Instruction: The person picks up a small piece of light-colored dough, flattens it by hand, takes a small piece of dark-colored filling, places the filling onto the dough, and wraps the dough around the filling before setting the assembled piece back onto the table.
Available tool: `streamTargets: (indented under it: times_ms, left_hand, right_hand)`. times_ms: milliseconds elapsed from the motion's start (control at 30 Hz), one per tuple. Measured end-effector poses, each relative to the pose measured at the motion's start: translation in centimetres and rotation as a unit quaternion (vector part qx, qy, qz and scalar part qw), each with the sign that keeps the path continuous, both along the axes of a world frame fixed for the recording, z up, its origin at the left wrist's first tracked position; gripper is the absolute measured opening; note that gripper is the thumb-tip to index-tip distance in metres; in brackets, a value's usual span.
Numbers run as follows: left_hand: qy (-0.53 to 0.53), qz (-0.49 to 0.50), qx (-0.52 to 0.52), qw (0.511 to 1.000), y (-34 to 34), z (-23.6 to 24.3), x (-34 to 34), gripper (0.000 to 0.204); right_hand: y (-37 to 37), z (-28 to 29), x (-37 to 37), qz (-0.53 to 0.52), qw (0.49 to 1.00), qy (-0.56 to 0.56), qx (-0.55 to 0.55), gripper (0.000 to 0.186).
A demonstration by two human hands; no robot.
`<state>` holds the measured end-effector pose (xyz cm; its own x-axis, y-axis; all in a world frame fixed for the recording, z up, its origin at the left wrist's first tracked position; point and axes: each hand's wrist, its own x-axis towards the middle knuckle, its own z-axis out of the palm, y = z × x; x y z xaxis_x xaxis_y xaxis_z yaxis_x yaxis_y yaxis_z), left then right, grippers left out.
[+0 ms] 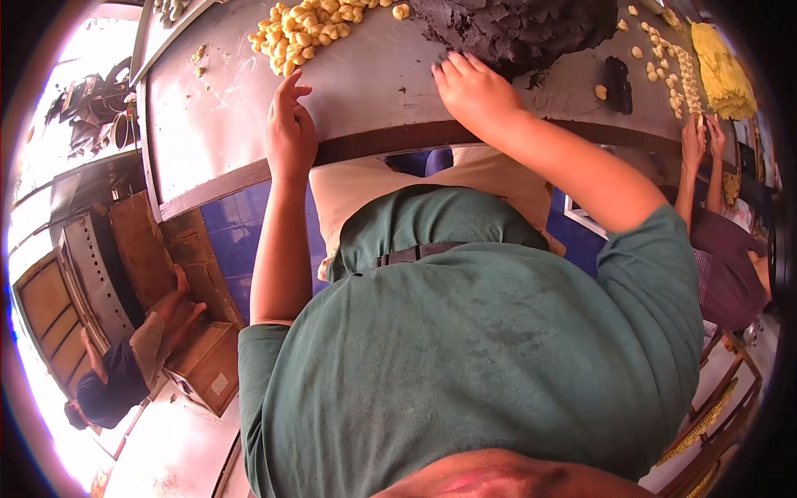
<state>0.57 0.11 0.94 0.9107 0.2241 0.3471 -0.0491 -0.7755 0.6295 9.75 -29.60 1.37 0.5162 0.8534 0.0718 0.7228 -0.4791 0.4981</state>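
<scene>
A large mound of dark brown paste [531, 29] lies on the grey metal tabletop at the far middle. My right hand [475, 93] is at its near left edge, fingertips darkened and closed on a bit of the paste; the palm side is hidden. My left hand [292, 133] hovers over the table's front edge, fingers loosely bent and apart, holding nothing. Just beyond it is a heap of pale yellow dough pieces [303, 33]. One loose dough piece [401, 12] sits between heap and mound.
Right of the mound lie a dark paste log [618, 85], scattered dough pieces [660, 62] and a yellow mass [721, 70]. A co-worker's hands [701, 137] work at the table's right end. Another person [116, 386] sits at lower left near a wooden box [203, 365].
</scene>
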Motion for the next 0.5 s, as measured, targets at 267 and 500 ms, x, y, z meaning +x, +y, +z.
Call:
streamTargets:
  times_ms: [267,500]
  left_hand:
    - [0.009,-0.023,-0.007,1.000,-0.1,0.0,0.2,0.050]
    - [0.022,-0.014,-0.030,0.999,1.3,-1.8,-0.5,0.052]
  right_hand:
    - [-8.7,-0.4,-4.0,-0.098,0.912,0.171,0.361,0.035]
    - [-6.5,-0.8,-5.1,-0.124,0.827,0.222,0.502,0.028]
